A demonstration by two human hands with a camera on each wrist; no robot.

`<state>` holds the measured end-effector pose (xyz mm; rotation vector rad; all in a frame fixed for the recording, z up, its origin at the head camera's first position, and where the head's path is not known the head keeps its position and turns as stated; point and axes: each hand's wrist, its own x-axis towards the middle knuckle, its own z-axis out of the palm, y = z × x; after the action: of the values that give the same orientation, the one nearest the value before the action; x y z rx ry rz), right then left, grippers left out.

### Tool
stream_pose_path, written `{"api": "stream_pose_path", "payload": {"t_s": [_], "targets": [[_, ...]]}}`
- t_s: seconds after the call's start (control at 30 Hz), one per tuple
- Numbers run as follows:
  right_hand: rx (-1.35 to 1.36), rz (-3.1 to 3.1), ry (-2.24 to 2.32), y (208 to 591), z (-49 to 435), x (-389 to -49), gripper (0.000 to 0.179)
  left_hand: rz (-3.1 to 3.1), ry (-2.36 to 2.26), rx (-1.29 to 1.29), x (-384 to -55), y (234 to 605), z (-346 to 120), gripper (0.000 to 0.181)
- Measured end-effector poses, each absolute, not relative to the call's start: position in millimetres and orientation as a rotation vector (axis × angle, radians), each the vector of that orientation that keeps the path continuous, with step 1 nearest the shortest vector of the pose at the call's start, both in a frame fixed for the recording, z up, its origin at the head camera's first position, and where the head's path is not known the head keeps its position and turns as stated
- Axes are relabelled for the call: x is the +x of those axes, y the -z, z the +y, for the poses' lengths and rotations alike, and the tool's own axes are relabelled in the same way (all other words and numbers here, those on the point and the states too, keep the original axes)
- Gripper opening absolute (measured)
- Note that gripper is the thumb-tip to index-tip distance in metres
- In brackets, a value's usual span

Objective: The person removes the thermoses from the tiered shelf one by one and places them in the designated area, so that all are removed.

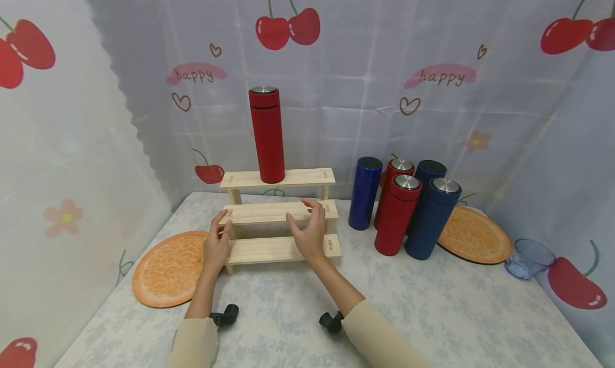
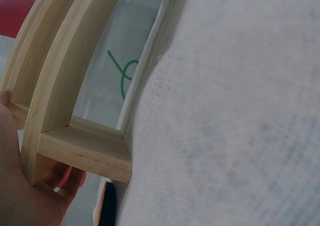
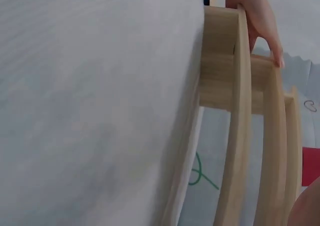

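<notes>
A three-tier wooden step rack stands on the table in the head view. Upright on its top tier is a red thermos flask with a silver-topped lid. At the rack's left end my left hand grips the side; in the left wrist view the fingers of that left hand curl past the lower end piece. My right hand is over the right part of the lower and middle tiers, thumb and fingers spread, holding nothing. Only a sliver of the right hand enters the right wrist view.
Right of the rack stand several flasks: a blue one, a red one and a dark blue one among them. Orange round mats lie at both sides. A clear blue glass stands near the right edge. Cloth hangs behind.
</notes>
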<state>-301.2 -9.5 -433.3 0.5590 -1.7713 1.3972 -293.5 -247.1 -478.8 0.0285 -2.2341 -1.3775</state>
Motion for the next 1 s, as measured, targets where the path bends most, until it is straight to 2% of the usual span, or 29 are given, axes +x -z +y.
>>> {"api": "stream_pose_path", "payload": {"t_s": [0.27,0.7,1.0], "targets": [[0.571,-1.753,-1.437,390.4,-40.6,-318.3,0.048,-2.247,1.365,0.059,-289.9,475.4,-252.4,0.043],[0.682,-1.717,-1.394,309.5,-32.9,-363.3,0.079,-2.25,1.379,0.04,-295.5,479.1,-246.3,0.042],[0.7,-1.829,-1.351,278.3,-37.2,-375.0,0.091,-2.248,1.387,0.058,-295.9,480.7,-248.3,0.042]]}}
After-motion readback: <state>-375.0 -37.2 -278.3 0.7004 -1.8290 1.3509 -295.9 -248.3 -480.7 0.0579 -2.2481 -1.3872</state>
